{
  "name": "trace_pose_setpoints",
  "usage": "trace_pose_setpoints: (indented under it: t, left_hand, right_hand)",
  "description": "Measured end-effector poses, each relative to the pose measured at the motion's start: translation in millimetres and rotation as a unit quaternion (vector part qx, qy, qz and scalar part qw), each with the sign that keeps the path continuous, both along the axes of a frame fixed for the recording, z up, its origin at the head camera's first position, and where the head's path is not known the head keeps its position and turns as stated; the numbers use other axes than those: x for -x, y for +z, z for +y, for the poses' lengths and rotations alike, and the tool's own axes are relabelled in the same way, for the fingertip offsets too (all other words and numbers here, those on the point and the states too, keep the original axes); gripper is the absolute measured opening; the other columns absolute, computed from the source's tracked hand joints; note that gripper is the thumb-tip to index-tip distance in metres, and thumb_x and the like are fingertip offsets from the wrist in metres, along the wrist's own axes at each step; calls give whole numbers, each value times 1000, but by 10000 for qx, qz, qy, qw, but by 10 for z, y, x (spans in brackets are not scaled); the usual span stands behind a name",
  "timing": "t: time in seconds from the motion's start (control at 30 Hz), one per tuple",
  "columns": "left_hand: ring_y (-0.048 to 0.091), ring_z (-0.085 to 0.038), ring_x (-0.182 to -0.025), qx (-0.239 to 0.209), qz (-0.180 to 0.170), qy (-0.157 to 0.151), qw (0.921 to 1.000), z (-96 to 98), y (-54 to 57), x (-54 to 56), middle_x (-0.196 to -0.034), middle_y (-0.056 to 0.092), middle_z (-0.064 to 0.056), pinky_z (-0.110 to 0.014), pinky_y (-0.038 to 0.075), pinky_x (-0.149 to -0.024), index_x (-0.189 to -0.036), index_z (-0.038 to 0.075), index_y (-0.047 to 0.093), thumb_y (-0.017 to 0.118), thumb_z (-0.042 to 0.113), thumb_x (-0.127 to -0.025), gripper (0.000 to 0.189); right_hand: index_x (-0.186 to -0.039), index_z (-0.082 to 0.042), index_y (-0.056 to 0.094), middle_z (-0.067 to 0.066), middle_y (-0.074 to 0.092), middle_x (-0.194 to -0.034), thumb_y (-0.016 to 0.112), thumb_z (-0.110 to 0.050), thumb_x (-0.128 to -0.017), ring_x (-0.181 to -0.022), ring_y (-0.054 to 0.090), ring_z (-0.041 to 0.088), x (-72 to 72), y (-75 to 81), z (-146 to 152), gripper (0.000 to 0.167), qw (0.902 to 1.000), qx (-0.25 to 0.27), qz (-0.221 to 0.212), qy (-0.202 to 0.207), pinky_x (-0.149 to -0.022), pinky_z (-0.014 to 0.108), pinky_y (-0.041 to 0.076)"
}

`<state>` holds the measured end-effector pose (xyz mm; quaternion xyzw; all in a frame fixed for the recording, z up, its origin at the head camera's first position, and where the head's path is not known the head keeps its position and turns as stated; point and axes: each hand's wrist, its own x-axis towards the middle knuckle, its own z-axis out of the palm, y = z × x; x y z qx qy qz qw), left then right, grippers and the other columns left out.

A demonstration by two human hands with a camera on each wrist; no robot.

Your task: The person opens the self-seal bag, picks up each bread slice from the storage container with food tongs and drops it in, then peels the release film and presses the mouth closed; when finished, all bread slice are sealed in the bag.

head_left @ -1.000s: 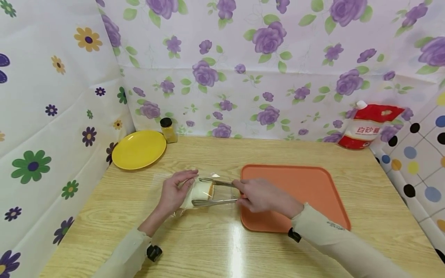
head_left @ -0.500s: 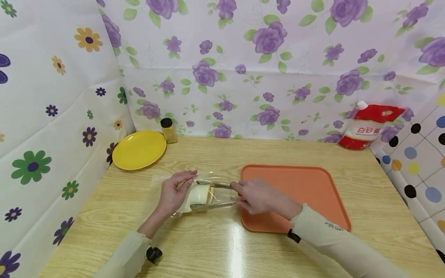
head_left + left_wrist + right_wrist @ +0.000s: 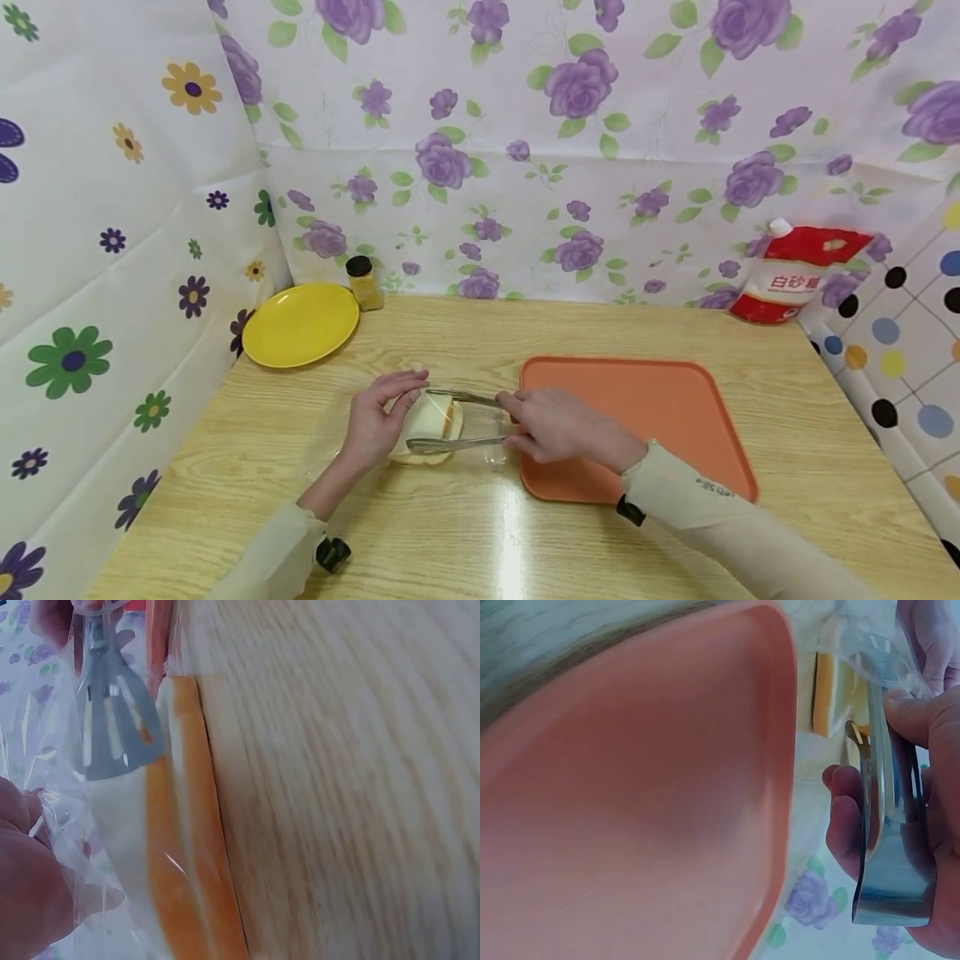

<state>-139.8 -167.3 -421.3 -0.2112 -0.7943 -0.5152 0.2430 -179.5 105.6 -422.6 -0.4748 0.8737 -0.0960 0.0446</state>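
Observation:
Slices of bread point(image 3: 429, 419), white with orange-brown crust, lie stacked inside a clear plastic bag point(image 3: 489, 421) on the table. My right hand point(image 3: 558, 425) grips metal tongs point(image 3: 457, 445), whose slotted ends reach into the bag on either side of the upper bread. One slotted end point(image 3: 120, 724) shows close against the bread in the left wrist view. My left hand point(image 3: 377, 423) holds the bag's film between thumb and fingers at the left of the bread. In the right wrist view, the tongs point(image 3: 892, 877) lie along my right palm, thumb on one arm.
An orange tray point(image 3: 637, 417) lies right of the bag, beneath my right hand. At the back left are a yellow plate point(image 3: 300, 325) and a black-lidded jar point(image 3: 365, 283). A red and white pouch point(image 3: 791, 271) leans at the back right. Patterned cloths stand behind and at both sides.
The tongs have shifted slightly left and towards me. The upper bread has moved on the stack, and a lower slice now shows beyond its right and near edges. My left hand stays almost still.

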Motion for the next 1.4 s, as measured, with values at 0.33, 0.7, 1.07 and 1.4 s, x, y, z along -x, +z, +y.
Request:
trace_pose_setpoints:
  t: [0.33, 0.7, 1.07, 1.4]
  left_hand:
    - [61, -52, -105, -75, -68, 99, 9999, 3, -10, 9, -105, 69, -30, -12, 44, -94, -96, -12, 73, 67, -20, -83, 17]
    - [64, -42, -106, -87, -103, 36, 9999, -96, -364, 202, -107, 72, -21, -11, 42, -94, -99, -5, 76, 70, -13, -85, 17]
    - [65, -35, -107, 189, -329, -4, 9993, -124, -401, 214, -107, 73, -14, -27, 47, -97, -100, -1, 77, 71, -6, -88, 14]
    - [65, -35, -106, 145, -389, 140, 9990, -130, -413, 199, -107, 74, -14, -22, 48, -94, -100, -1, 77, 72, -7, -87, 14]
  right_hand:
    - [-119, -1, 53, -6, 46, -70, 69, -31, -97, -52, 46, 6, -43, 20, -20, 40, 9999, 72, -135, -38, -50, 24, 44]
    - [-141, 5, 44, 1, 56, -79, 67, -37, -97, -55, 51, 8, 7, 64, 30, 65, 9964, -76, -786, -297, -62, 30, 52]
    - [-131, 4, 53, 14, 71, -105, 72, -36, -94, -78, 68, 18, 6, 173, 42, 58, 9919, 14, -1172, -486, -70, 30, 56]
    - [-127, 3, 57, 18, 69, -110, 74, -31, -93, -97, 69, 31, -34, 239, 183, 51, 9885, 301, -1365, -583, -78, 39, 58]
